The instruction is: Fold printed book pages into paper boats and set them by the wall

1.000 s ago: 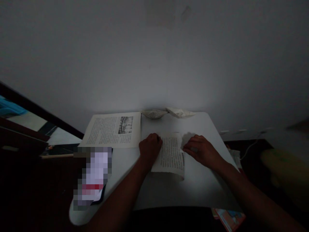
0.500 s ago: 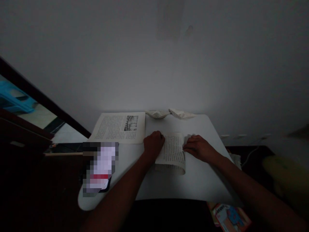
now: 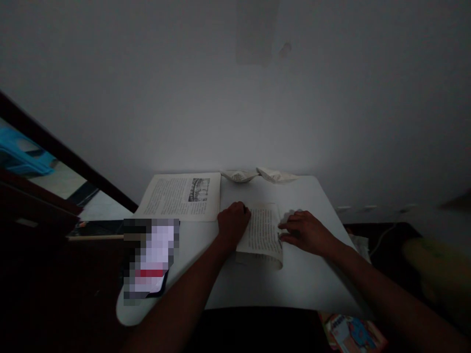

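A printed paper page (image 3: 262, 234), folded over, lies in the middle of a white table (image 3: 294, 284). My left hand (image 3: 232, 224) is a closed fist pressing down on the page's left edge. My right hand (image 3: 305, 230) rests on the page's right edge, fingers bent and pressed onto the fold. Nothing else is in either hand.
An open book (image 3: 182, 196) lies at the table's back left. Two folded paper boats (image 3: 240, 175) (image 3: 275, 174) sit at the back edge against the wall. A phone (image 3: 150, 260) lies at the front left corner. A colourful booklet (image 3: 349, 333) lies below the table's right side.
The view shifted slightly. My right hand slid a little down along the page's right fold. My left fist stayed on the left edge.
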Demonstrator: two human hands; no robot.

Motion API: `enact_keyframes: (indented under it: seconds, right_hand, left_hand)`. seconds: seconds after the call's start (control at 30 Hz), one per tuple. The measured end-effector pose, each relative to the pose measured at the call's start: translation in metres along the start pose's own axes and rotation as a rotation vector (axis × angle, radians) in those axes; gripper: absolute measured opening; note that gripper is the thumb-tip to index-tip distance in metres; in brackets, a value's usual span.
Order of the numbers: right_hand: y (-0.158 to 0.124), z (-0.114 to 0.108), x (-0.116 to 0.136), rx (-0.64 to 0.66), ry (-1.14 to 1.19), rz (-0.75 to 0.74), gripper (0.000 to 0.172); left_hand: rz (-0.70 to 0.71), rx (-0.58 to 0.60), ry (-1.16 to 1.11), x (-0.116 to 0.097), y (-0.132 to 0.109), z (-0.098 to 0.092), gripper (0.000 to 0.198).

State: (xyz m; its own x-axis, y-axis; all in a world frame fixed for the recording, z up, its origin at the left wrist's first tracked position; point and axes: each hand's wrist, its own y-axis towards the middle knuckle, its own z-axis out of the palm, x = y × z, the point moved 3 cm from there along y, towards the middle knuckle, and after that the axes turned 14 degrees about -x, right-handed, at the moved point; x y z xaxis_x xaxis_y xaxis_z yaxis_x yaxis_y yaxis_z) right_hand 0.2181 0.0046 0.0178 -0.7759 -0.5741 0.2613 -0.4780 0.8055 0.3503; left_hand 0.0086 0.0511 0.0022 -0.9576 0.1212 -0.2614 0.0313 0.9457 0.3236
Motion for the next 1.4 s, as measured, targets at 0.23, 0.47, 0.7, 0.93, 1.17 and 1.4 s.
enact_keyframes:
  seconds: [0.23, 0.47, 0.7, 0.93, 1.17, 1.4]
  right_hand:
    - [-0.010, -0.005, 0.008, 0.008, -0.060, 0.032, 0.051]
    - [-0.021, -0.005, 0.018, 0.004, -0.076, 0.061, 0.076]
    - [-0.023, -0.003, 0.018, 0.044, -0.070, 0.081, 0.083]
    - [-0.017, 0.001, 0.010, 0.106, -0.084, 0.101, 0.106]
    - [-0.003, 0.011, -0.003, 0.171, -0.110, 0.136, 0.136]
    - [0.004, 0.019, -0.014, 0.218, -0.116, 0.176, 0.144]
  left_hand:
    - [-0.010, -0.012, 0.010, 0.000, -0.001, 0.001, 0.026]
    - [-0.025, -0.002, 0.010, 0.000, 0.000, -0.001, 0.028]
    - [-0.016, 0.006, 0.008, 0.000, 0.000, 0.000, 0.030]
    - [0.002, 0.005, 0.016, -0.001, 0.001, -0.001, 0.027]
    - [0.017, -0.002, 0.019, -0.001, 0.000, 0.000, 0.027]
    - [0.047, -0.033, 0.045, -0.001, -0.001, 0.003, 0.027]
